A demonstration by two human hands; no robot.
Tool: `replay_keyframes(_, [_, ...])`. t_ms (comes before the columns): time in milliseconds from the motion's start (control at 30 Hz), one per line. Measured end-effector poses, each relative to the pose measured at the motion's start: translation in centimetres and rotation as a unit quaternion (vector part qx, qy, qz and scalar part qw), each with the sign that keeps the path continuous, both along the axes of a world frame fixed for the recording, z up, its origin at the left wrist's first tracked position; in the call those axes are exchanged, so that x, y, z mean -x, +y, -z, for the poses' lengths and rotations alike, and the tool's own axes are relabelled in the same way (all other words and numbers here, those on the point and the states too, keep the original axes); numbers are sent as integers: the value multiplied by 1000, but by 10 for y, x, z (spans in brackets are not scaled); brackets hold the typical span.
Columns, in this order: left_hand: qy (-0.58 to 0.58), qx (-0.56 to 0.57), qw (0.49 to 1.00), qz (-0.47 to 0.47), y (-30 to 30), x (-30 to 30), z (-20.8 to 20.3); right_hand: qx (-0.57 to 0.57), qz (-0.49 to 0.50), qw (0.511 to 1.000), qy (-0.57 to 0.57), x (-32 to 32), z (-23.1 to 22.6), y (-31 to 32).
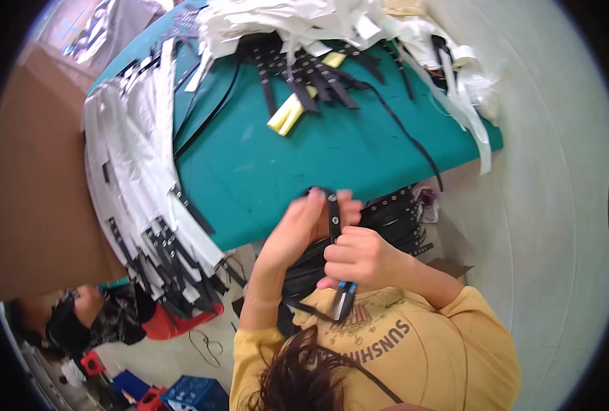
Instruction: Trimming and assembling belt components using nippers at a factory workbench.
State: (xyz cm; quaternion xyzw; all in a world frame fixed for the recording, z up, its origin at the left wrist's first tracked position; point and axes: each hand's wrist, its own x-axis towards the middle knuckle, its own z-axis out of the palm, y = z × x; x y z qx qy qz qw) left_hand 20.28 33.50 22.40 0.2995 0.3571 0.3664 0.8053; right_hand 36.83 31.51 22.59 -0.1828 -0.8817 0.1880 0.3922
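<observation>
Both hands meet just in front of the near edge of the teal table (332, 151), closed around one narrow black strap (333, 218) studded with metal eyelets. The left hand (303, 226) pinches the strap's upper end between thumb and fingertips, fingers curled tight with no gap showing. The right hand (361, 259) is balled into a fist lower down on the same strap, and a small tool with blue and black handles (343, 296) pokes out below that fist; how it is gripped inside the palm I cannot tell. The strap runs roughly upright between the two hands, its tail dropping towards the yellow shirt (421, 342). Just behind the hands, a bundle of similar black straps (397, 216) hangs off the table's near edge. On the table's left side lies a thick fan of white strips with black ends (140, 178), spilling over the edge. At the far side sit more black eyeleted straps (311, 72), a couple of pale yellow pieces (285, 115) and a heap of white strips (304, 20). Both forearms rise from the lower edge, the left one bare and nearly vertical, the right bent in from the sleeve. Another person (78, 318) crouches at lower left near a blue crate (195, 394).
</observation>
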Motion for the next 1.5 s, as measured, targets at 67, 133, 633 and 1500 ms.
replay_keyframes(67, [45,-12,999,-19,15,-3,3,-42,-2,998,-38,10,-2,-6])
replay_keyframes(133, [56,-41,997,-17,16,-1,3,-7,23,999,-39,10,-3,-9])
replay_keyframes(633, [27,-49,990,-128,0,9,15,37,-10,999,4,1,5,-9])
replay_keyframes(1500, [-357,203,895,-171,-37,209,5,265,567,749,-217,-301,2,26])
